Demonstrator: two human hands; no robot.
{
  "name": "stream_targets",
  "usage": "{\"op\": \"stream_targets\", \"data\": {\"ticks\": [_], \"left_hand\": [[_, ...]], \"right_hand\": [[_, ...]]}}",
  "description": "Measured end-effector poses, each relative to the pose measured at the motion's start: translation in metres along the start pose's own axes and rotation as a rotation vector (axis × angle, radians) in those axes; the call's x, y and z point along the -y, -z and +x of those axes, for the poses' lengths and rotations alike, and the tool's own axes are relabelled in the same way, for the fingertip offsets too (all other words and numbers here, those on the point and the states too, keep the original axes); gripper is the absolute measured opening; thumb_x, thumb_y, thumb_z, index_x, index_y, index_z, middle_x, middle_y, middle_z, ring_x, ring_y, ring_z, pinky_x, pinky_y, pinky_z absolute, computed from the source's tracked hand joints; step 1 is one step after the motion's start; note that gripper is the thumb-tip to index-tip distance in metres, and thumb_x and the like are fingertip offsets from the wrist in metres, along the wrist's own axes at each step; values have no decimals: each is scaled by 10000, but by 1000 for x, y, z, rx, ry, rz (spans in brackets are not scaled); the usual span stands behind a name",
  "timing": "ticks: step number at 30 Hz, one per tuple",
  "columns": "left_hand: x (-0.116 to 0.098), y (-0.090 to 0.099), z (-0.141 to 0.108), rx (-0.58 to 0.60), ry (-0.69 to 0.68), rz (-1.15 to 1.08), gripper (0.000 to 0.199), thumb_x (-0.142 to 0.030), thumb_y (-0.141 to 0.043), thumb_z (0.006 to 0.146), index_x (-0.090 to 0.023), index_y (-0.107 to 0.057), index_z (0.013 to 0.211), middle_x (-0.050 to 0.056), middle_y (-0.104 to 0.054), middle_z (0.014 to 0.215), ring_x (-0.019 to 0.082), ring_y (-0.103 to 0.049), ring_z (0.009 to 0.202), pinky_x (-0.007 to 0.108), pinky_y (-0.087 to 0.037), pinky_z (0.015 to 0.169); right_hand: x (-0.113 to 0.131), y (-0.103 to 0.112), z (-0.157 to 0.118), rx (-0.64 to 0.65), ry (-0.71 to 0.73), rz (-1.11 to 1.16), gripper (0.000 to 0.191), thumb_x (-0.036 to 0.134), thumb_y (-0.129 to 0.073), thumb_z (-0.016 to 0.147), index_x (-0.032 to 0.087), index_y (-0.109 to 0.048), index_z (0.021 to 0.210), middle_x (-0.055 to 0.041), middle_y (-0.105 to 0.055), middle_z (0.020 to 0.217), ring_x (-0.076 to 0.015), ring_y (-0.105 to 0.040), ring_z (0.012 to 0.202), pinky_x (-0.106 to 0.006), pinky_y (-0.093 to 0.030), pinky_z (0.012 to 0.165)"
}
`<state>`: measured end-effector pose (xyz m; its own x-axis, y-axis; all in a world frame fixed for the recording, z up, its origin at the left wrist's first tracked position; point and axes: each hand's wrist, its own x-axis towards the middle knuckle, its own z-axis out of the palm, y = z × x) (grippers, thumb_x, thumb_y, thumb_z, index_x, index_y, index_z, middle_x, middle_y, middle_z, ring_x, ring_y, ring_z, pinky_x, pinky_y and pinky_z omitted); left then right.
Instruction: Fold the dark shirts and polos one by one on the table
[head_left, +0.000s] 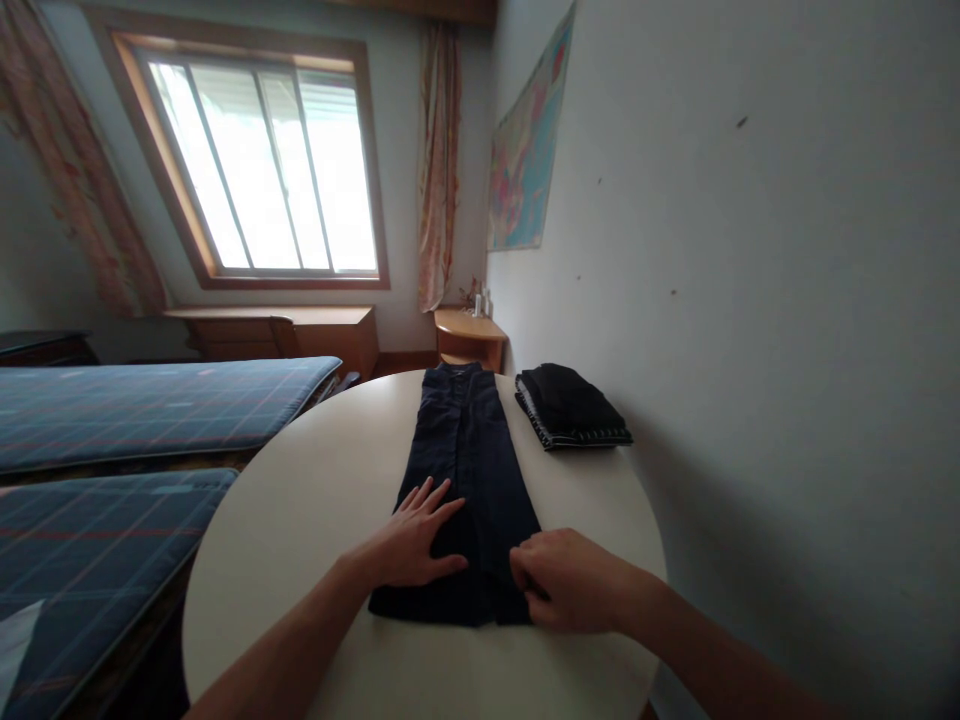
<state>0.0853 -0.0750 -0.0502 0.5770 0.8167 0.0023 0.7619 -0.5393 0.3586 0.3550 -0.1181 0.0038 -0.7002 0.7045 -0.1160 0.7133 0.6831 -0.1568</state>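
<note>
Left hand (pixel 416 535) palm-down, fingers spread; right hand (pixel 566 580) (knuckles up) curled inward.

Daylight fills a wood-framed window (pixel 262 165) beyond two plaid mattresses (pixel 150 410).

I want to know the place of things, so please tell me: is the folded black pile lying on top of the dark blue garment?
No, the black pile lies beside the garment.

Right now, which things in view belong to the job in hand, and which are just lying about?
In hand:
- dark blue garment, laid flat
- left hand, spread on it
- right hand, curled at its edge
- white table, beneath it

Lying about, seemingly:
- folded black stack, untouched
- plaid mattresses
- wall map
</note>
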Motion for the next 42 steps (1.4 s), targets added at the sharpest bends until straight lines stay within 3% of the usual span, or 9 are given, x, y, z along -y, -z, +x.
{"op": "stream_targets", "data": {"ticks": [4, 8, 14, 17, 25, 28, 38, 40, 42], "left_hand": [[-1, 8, -4, -28, -52, -34, 871, -653, -695, 743, -279, -415, 1478, 103, -284, 1603, 380, -240, 1469, 522, -270, 1177], [-8, 21, -9, -59, -108, -58, 698, -545, -813, 639, -287, -611, 1255, 77, -538, 1321, 308, -521, 1214, 416, -440, 1042], [-21, 29, -10, 15, -169, -24, 218, -325, -728, 718, -267, -718, 929, 14, -672, 907, 216, -612, 902, 312, -461, 864], [-23, 26, -8, 26, -176, -26, 143, -191, -644, 703, -251, -697, 821, -9, -689, 805, 181, -616, 785, 276, -452, 757], [-22, 28, -9, -77, -104, -195, 104, -206, -582, 773, -218, -653, 848, -21, -658, 756, 121, -573, 665, 214, -426, 636], [-22, 25, -8, -106, -118, -293, 87, -231, -581, 814, -199, -644, 864, -16, -634, 741, 112, -559, 646, 203, -433, 624], [-21, 4, 2, 87, -131, -416, 160, -299, -611, 890, -197, -701, 974, -17, -662, 714, 112, -611, 624, 188, -465, 610], [-21, 5, 2, 35, -135, -362, 156, -296, -599, 904, -213, -697, 992, -5, -684, 793, 128, -638, 700, 211, -499, 679], [-19, 6, 2, -75, -148, -252, 181, -309, -600, 909, -244, -688, 1053, 28, -698, 1028, 178, -652, 951, 272, -510, 870]], "right_hand": [[2, 1, 13, -87, 57, 30, 168, 341, -601, 849, 210, -692, 905, -53, -694, 916, -206, -640, 850, -284, -416, 701], [-3, 5, 36, -55, 136, 82, 167, 331, -589, 867, 209, -703, 874, -39, -701, 886, -177, -636, 796, -260, -416, 687], [-31, 5, 88, -134, 98, 164, 160, 258, -581, 859, 219, -708, 948, -26, -731, 912, -173, -649, 803, -243, -406, 677], [-39, -5, 111, -209, 59, 237, 175, 252, -576, 869, 200, -699, 983, -37, -719, 912, -168, -643, 801, -243, -426, 701], [-39, -35, 121, -369, 62, 244, 408, 165, -553, 883, 250, -620, 1277, -44, -654, 1086, -174, -636, 947, -273, -452, 872], [-40, -35, 121, -393, 51, 231, 342, 186, -531, 927, 273, -670, 1227, -39, -660, 1094, -180, -638, 989, -292, -440, 906], [-52, -36, 118, -388, 60, 215, 305, 159, -547, 923, 279, -735, 1132, -39, -691, 1072, -193, -615, 1023, -340, -429, 918], [-52, -36, 118, -389, 54, 216, 301, 169, -539, 931, 272, -734, 1136, -42, -689, 1086, -191, -613, 1022, -344, -433, 934], [-53, -37, 117, -397, 58, 228, 286, 193, -544, 933, 267, -738, 1130, -47, -680, 1105, -192, -607, 1036, -345, -439, 959]]}}
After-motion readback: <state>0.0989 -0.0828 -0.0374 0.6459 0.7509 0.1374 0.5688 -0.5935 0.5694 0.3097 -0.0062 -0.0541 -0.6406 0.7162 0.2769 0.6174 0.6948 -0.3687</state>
